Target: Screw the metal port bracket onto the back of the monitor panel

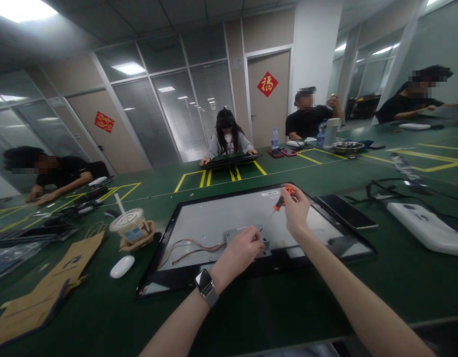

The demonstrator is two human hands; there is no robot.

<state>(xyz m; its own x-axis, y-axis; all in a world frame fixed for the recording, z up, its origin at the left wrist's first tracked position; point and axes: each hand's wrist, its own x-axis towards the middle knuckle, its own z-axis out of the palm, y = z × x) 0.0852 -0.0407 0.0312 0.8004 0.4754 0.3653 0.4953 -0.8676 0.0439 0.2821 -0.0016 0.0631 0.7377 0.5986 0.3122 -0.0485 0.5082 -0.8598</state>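
A flat display panel [214, 213] with a black frame and a pale grey back lies on the green table in front of me. My right hand [296, 208] grips a screwdriver [277, 203] with an orange and black handle, its shaft pointing down and left above the panel. Near the panel's lower middle, my left hand [247, 243] is closed at a grey metal bracket [232, 234]; its fingertips are pinched, and whatever is between them is too small to make out. Thin coloured wires [194, 243] run left from the bracket across the panel.
Left of the panel are a drink cup [128, 225] with a straw, a white oval case [122, 267] and a brown paper bag [61, 277]. To the right lie a black phone [347, 210], black cables and a white device [429, 228]. Several people sit around the table.
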